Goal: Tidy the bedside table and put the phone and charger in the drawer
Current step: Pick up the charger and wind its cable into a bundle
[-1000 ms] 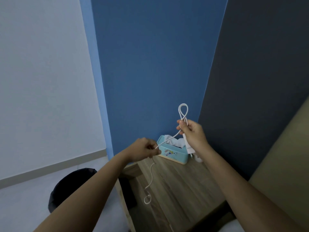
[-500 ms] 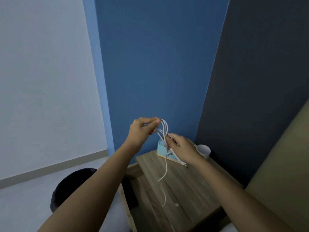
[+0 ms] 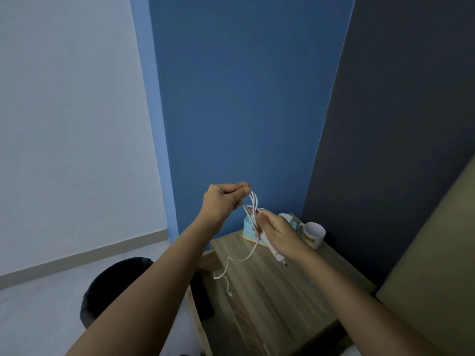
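Above the wooden bedside table (image 3: 272, 299), both my hands hold a white charger. My right hand (image 3: 276, 232) grips the white plug body (image 3: 272, 249), whose prongs point down toward the tabletop. My left hand (image 3: 222, 201) pinches the top of the looped white cable (image 3: 253, 204) just above the right hand. The loose cable tail (image 3: 232, 263) hangs down and curls, its end dangling close over the table's left edge. An open drawer (image 3: 205, 263) shows to the left of the table. No phone is visible.
A light blue tissue box (image 3: 248, 228) and a white mug (image 3: 313, 235) stand at the back of the table against the blue wall. A dark round bin (image 3: 113, 283) sits on the floor at the left. A beige bed edge (image 3: 431, 265) lies at the right.
My left hand rose from the table's edge to meet the right hand, gathering the cable into several loops. The hanging tail has become shorter.
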